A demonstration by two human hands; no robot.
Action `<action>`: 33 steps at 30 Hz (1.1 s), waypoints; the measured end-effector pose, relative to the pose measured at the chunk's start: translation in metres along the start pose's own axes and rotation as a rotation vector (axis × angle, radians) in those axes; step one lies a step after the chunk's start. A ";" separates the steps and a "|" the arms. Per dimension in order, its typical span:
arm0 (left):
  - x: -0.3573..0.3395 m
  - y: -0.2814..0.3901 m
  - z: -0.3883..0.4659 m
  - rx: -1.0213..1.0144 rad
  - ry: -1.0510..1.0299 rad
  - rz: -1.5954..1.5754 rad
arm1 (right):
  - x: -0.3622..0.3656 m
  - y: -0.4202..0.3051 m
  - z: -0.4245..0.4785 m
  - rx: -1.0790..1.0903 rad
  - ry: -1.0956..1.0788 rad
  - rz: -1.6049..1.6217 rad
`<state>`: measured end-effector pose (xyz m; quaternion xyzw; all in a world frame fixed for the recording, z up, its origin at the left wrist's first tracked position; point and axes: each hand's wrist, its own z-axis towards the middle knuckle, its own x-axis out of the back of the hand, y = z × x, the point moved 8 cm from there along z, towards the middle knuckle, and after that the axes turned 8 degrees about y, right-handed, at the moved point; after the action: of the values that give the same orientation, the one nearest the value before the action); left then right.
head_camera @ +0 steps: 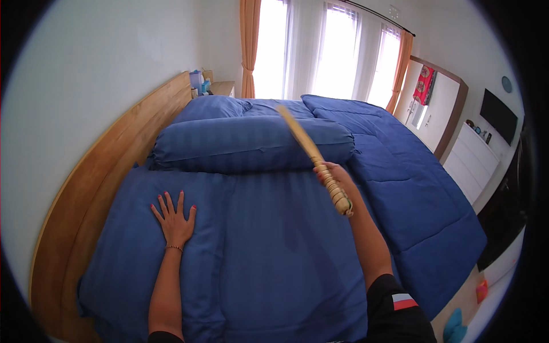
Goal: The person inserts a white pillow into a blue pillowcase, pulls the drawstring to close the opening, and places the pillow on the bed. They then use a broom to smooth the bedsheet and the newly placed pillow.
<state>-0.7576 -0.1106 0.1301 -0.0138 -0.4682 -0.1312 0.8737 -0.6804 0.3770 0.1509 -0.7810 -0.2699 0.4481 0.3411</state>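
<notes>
My right hand (339,175) grips the wrapped handle of a straw-coloured stick bed broom (303,139). The broom is raised above the bed, its blurred far end pointing away in front of a long blue bolster (223,139). Palm down with fingers spread, my left hand (176,223) rests on a blue pillow (124,253) at the near left. Between my arms lies the blue striped bed sheet (270,261), with a shadow across it. Beyond the bolster sits a second blue pillow (208,107).
A wooden headboard (85,197) runs along the left. On the right, a blue quilted comforter (411,201) lies folded back. Farther off stand a bedside table (223,88), orange curtains (250,51), a wardrobe (446,103) and a white chest of drawers (469,158).
</notes>
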 end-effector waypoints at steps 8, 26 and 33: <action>-0.001 0.004 -0.003 0.015 0.026 -0.017 | -0.061 -0.057 -0.065 0.654 0.193 -0.253; -0.001 0.005 -0.001 0.000 0.109 -0.104 | 0.016 -0.015 0.044 0.213 0.213 -0.025; -0.007 0.009 0.000 -0.007 0.174 -0.110 | 0.031 0.000 -0.021 0.646 0.457 -0.128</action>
<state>-0.7588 -0.1005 0.1248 0.0204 -0.3901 -0.1815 0.9025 -0.6475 0.3930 0.1426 -0.6946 -0.0805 0.3025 0.6477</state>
